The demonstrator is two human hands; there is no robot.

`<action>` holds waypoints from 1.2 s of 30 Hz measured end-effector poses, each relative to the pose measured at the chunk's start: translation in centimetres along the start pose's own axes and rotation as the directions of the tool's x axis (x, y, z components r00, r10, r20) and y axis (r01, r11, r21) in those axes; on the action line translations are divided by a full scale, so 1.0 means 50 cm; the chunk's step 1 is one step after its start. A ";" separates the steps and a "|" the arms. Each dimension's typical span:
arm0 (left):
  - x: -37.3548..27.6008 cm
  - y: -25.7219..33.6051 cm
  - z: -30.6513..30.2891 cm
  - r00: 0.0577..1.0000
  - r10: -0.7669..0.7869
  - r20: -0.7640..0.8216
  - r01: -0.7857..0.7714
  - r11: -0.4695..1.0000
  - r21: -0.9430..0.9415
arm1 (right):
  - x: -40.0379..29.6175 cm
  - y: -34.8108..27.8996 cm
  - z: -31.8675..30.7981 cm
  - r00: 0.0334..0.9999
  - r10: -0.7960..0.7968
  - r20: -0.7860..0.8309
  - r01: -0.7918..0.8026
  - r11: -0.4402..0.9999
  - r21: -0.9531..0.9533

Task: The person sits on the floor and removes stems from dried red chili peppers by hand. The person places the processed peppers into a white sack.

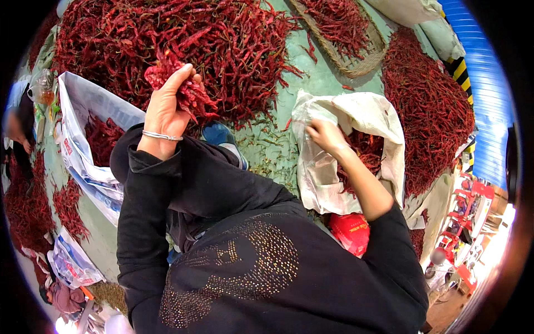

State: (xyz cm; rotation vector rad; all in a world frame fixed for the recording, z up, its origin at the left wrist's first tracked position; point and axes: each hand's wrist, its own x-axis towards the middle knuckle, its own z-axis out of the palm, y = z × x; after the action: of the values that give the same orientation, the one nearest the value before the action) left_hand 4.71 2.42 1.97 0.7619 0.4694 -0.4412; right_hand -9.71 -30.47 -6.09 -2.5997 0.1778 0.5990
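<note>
My left hand (167, 108), with a bracelet at the wrist, grips a bunch of dried red chillies (195, 98). It is raised in front of a large heap of dried red chillies (233, 54). My right hand (327, 135) is curled over the left side of an open white woven sack (386, 112). Its fingertips are turned away, so whether it pinches something is hidden. More red chillies (363, 150) lie inside the sack. Left of my knee stands an open white plastic bag (96, 98) with chillies (102, 137) in it.
A woven tray (371, 62) of chillies lies at upper right, beside another chilli heap (421, 112). Stem scraps (267, 146) litter the green floor near my blue shoe (219, 133). A red bag (350, 234) sits under my right arm. Another person (21, 117) is at far left.
</note>
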 end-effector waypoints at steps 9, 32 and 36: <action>0.022 0.006 0.014 0.991 0.097 -0.089 -0.090 0.992 0.085 | 0.284 -0.028 0.342 0.964 0.194 -0.182 -0.102 0.901 0.421; 0.034 0.006 0.002 0.973 0.230 -0.037 -0.214 0.945 0.247 | 0.232 -0.304 0.144 0.980 -0.035 0.195 -0.185 0.201 0.962; 0.028 0.011 -0.004 0.956 0.288 -0.061 -0.257 0.917 0.304 | 0.288 -0.318 0.083 0.996 -0.086 0.000 0.028 0.323 0.946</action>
State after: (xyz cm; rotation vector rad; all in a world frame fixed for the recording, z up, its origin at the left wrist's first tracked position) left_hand 6.09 2.62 1.35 1.1270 0.3913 -0.2096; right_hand 5.18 -14.77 -9.23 -1.3805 0.3071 0.3393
